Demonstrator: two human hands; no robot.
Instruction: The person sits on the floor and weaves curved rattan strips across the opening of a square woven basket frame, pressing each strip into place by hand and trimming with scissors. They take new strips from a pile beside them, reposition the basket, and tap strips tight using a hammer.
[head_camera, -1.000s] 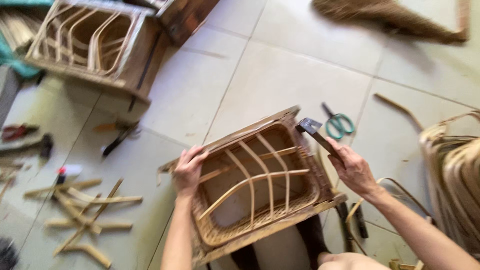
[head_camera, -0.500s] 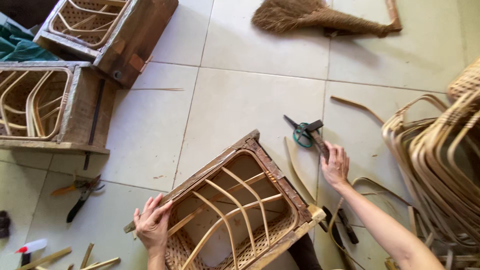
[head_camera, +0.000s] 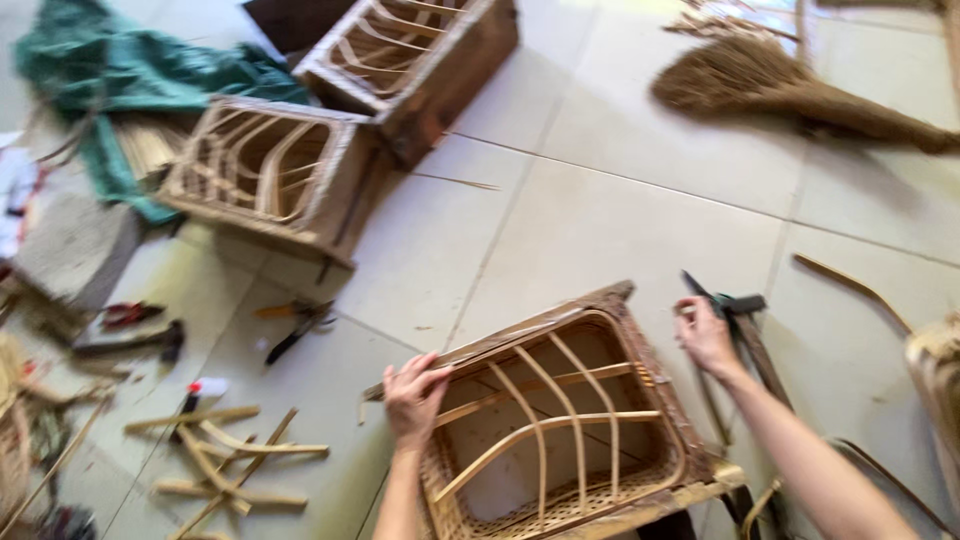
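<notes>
The left hand (head_camera: 415, 398) lies flat, fingers spread, on the rim of the woven rattan basket (head_camera: 560, 420), probably light, stiff and best gripped by its frame, while right of it the right hand (head_camera: 706, 335) closes around a hammer (head_camera: 745, 325).

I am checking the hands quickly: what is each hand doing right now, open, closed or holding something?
Left hand: open, resting on the basket frame rim.
Right hand: at the scissors; grip cannot be told.
</notes>
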